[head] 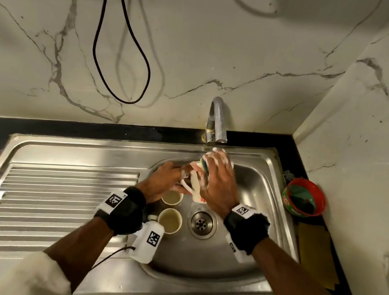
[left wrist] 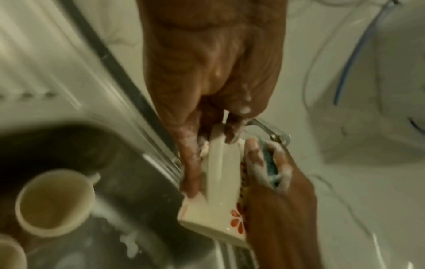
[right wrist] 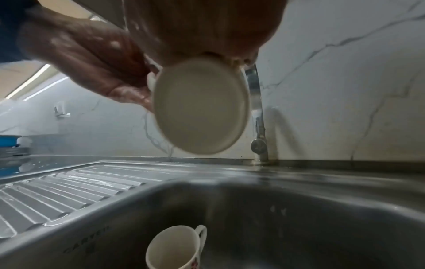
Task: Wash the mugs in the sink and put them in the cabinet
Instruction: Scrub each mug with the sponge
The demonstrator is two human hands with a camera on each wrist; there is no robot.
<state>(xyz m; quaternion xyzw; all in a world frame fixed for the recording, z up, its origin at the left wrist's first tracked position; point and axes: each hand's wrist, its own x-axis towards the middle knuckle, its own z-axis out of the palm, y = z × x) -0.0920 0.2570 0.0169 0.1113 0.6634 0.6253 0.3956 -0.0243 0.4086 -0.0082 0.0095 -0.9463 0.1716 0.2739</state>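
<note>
Over the sink basin my left hand grips a cream mug with red flowers by its handle, bottom turned toward the right wrist camera. My right hand, covered in foam, holds a blue-green sponge against the mug's side, just under the faucet. Two more cream mugs stand upright on the basin floor below my left wrist; one of these mugs shows in the right wrist view.
The drain lies right of the standing mugs. A ribbed draining board fills the left side. A red bowl and a yellow cloth sit on the black counter at right. A black cable hangs on the marble wall.
</note>
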